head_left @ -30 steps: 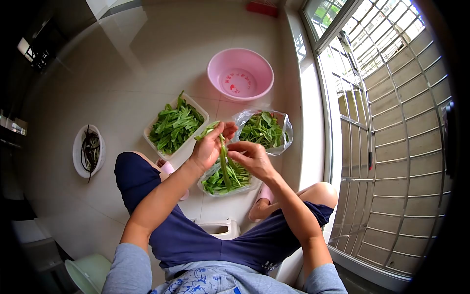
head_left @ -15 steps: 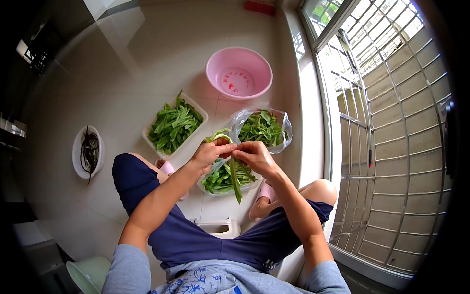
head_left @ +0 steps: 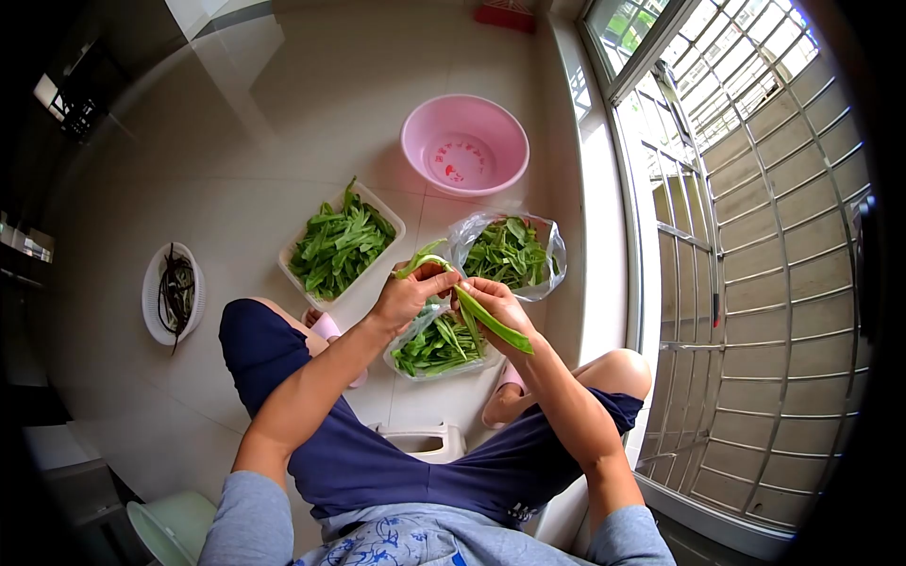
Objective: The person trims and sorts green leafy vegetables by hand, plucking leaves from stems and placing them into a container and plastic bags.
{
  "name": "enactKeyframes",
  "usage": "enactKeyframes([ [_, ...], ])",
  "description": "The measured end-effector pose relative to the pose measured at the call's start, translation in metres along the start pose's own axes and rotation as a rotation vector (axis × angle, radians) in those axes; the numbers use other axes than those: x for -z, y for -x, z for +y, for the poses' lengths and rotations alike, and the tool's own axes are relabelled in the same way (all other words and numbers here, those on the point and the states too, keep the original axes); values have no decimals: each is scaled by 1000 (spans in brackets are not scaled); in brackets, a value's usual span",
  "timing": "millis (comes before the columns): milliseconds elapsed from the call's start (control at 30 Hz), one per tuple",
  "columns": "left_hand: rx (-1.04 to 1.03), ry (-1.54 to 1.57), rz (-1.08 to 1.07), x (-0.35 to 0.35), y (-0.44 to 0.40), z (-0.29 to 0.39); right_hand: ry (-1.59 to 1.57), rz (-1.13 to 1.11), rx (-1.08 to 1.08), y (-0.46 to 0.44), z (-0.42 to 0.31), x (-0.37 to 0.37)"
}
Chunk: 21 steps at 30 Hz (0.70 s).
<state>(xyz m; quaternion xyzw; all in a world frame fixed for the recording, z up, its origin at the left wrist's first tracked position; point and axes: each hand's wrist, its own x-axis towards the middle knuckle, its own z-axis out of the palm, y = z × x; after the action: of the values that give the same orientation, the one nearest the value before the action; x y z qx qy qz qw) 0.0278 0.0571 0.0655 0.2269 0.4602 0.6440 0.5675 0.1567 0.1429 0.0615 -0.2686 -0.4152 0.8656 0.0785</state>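
Note:
My left hand [head_left: 410, 291] is closed on a green leafy stalk [head_left: 500, 326], whose pale upper part curls over the fingers. Close against it, my right hand [head_left: 492, 304] pinches the same stalk, and the long leaves hang across that palm toward the wrist. Just below both hands is a plastic-lined container of cut greens [head_left: 439, 345]. A clear plastic bag [head_left: 556, 255] of leaves [head_left: 506, 251] lies beyond my right hand. Up and left of my left hand, a white rectangular tub [head_left: 397, 223] holds a heap of green leaves [head_left: 341, 238].
A pink basin [head_left: 514, 132] stands on the tiled floor beyond the greens. At the left is a white basket [head_left: 151, 294] with dark long pods [head_left: 176, 291]. A white stool [head_left: 453, 443] is between my legs, a pale green bucket [head_left: 175, 524] at lower left, a barred window [head_left: 755, 283] at right.
My hands have come together at the stalk, with my left hand lower than before. The hanging leaves have swung right, from over the lower container to across my right hand.

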Motion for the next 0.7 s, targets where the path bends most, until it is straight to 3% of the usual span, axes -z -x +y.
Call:
enactKeyframes([
  [33, -19, 5, -1, -1, 1, 1, -61, -11, 6, 1, -1, -2],
  [133, -8, 4, -25, 1, -1, -4, 872, 251, 422, 12, -14, -19],
  [167, -7, 3, -25, 2, -2, -6, 871, 251, 423, 11, -13, -18],
  [233, -28, -84, -56, 3, -4, -8, 1185, 361, 700, 9, -8, -16],
  [367, -13, -97, -65, 3, -5, -7, 1300, 432, 842, 6, -6, -15],
  [400, 10, -81, -53, 3, -6, -8, 1301, 431, 843, 6, -8, -15],
  [467, 31, -64, -37, 4, -6, -7, 1616, 316, 940, 4, -13, -11],
  [533, 185, -52, 32, 3, -4, -4, 1615, 267, 953, 3, -15, -9],
  [633, 181, -84, 26, 6, -7, -7, 1558, 214, 935, 1, -14, -3],
  [700, 116, -210, 63, 10, -7, -8, 852, 290, 511, 4, -16, -1],
])
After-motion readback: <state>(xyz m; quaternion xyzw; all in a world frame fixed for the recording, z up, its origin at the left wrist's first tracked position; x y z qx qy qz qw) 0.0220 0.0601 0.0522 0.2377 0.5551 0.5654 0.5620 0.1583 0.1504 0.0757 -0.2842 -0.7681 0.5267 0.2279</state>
